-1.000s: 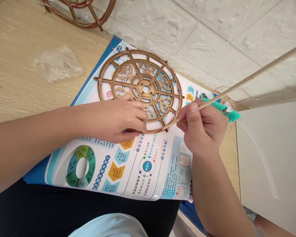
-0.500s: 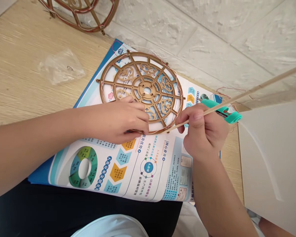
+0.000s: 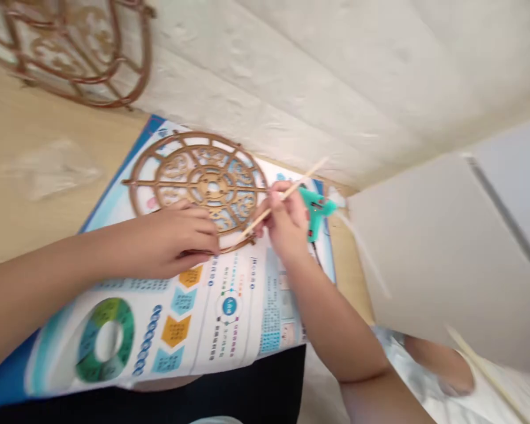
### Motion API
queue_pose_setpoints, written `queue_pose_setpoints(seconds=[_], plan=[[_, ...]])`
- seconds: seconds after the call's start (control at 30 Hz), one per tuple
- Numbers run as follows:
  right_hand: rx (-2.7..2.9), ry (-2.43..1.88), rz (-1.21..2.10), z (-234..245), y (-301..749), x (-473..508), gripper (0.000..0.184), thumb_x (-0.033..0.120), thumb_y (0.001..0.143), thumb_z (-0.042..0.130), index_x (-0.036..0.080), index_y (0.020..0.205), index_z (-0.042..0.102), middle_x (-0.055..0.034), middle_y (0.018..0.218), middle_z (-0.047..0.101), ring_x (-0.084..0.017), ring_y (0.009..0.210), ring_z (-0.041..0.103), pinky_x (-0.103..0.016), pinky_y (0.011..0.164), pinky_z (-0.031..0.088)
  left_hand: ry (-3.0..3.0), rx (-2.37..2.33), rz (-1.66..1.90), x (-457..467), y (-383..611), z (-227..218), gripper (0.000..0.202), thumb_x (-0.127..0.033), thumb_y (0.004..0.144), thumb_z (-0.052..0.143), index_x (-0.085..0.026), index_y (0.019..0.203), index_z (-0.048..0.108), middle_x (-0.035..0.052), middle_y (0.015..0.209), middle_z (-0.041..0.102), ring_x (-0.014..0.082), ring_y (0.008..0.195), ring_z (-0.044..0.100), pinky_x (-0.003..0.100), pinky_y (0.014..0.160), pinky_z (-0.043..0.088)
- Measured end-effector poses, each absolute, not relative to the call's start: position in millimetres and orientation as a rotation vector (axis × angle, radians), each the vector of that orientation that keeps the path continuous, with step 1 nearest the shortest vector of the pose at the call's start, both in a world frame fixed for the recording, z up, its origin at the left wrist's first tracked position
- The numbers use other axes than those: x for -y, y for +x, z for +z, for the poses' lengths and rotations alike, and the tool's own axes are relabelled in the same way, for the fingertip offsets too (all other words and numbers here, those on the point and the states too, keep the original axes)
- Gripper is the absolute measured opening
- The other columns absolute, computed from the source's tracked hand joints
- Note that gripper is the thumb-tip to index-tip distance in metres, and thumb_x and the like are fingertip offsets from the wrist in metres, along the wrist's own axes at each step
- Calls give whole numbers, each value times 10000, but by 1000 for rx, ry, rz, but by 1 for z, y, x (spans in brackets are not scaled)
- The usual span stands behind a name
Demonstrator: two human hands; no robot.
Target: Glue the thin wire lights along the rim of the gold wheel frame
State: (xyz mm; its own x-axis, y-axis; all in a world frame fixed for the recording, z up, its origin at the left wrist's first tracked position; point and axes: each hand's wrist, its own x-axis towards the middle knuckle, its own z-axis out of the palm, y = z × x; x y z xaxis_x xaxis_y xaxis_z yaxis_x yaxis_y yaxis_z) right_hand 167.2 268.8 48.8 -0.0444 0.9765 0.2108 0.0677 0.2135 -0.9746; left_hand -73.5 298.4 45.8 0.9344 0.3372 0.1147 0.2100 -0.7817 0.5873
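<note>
While the left hand (image 3: 183,238) curls over near rim of the brown wheel frame (image 3: 204,187), hold unclear, frame lies on printed sheet (image 3: 247,321). Wooden stick (image 3: 298,184) points at that rim, pinched in fingers of the right hand (image 3: 287,227). Step: probably pressing at rim; next move likely needs steady tip.

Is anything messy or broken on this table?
Nothing looks clearly broken or spilled, though the picture is blurry. The one messy thing is some crumpled see-through plastic on the wooden table, left of the round brown frame. It looks like dropped wrapping.
</note>
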Motion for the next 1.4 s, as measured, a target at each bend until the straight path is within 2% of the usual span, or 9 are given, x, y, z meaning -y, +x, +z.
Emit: queue_pose_setpoints(seconds=[0.1, 0.23, 0.4, 0.63, 0.87, 1.1, 1.23, 1.4], plan=[[1321, -1090, 1192, 48, 172, -273, 496, 767, 982, 510, 304, 1036, 340, 145, 535, 539, -120, 336, 472, -218, 316, 360, 2505, -344, 308, -301, -72, 44, 207, -270, 1074, 539, -322, 1096, 738, -68, 1053, 744, 141, 1009, 613, 266, 958, 336], [1245, -1060, 1312, 51, 174, -271, 500, 730, 949, 595, 296, 1044, 366, 135, 542, 565, -115, 364, 473, -215, 342, 385, 2500, -338, 371, -302, -69, 41, 222, -281, 1060, 548, -352, 1075, 758, -75, 1019, 755, 138, 955, 644, 263, 922, 359], [1194, -1014, 1371, 50, 172, -268, 463, 667, 941, 648, 287, 1041, 402, 130, 549, 572, -103, 370, 457, -205, 353, 380, 2524, -358, 355, -301, -71, 48, 226, -292, 1042, 563, -379, 1122, 757, -67, 1062, 755, 143, 976, 670, 259, 954, 398], [1181, -1001, 1355, 50, 173, -269, 493, 662, 911, 693, 288, 1026, 393, 121, 577, 571, -108, 386, 482, -205, 354, 364, 2506, -460, 431, -297, -70, 55, 204, -305, 1032, 570, -303, 1060, 772, -20, 994, 739, 156, 942, 646, 272, 902, 426], [1257, -971, 1286, 50, 169, -260, 330, 509, 979, 662, 279, 1072, 445, 104, 607, 547, -102, 431, 481, -208, 402, 361, 2529, -518, 384, -294, -67, 57, 189, -329, 1029, 588, -271, 1022, 767, -8, 970, 732, 167, 924, 632, 307, 906, 416], [1434, -988, 1139, 46, 166, -251, 286, 505, 1037, 606, 284, 1153, 467, 94, 653, 497, -118, 497, 471, -254, 473, 369, 2535, -492, 425, -296, -64, 52, 202, -328, 1036, 584, -262, 962, 760, -19, 932, 734, 157, 890, 625, 323, 890, 421], [1527, -1022, 1010, 52, 169, -247, 235, 505, 1080, 524, 289, 1150, 461, 78, 681, 476, -138, 532, 472, -291, 508, 369, 2524, -497, 440, -294, -62, 58, 206, -276, 1058, 549, -254, 989, 743, -22, 900, 742, 157, 862, 627, 333, 868, 444], [1695, -1026, 820, 62, 171, -242, 136, 405, 1099, 491, 282, 1147, 458, 81, 669, 495, -144, 527, 468, -317, 543, 376, 2524, -448, 406, -295, -61, 63, 237, -256, 1070, 539, -249, 1010, 769, 1, 965, 783, 163, 908, 676, 352, 909, 468]])
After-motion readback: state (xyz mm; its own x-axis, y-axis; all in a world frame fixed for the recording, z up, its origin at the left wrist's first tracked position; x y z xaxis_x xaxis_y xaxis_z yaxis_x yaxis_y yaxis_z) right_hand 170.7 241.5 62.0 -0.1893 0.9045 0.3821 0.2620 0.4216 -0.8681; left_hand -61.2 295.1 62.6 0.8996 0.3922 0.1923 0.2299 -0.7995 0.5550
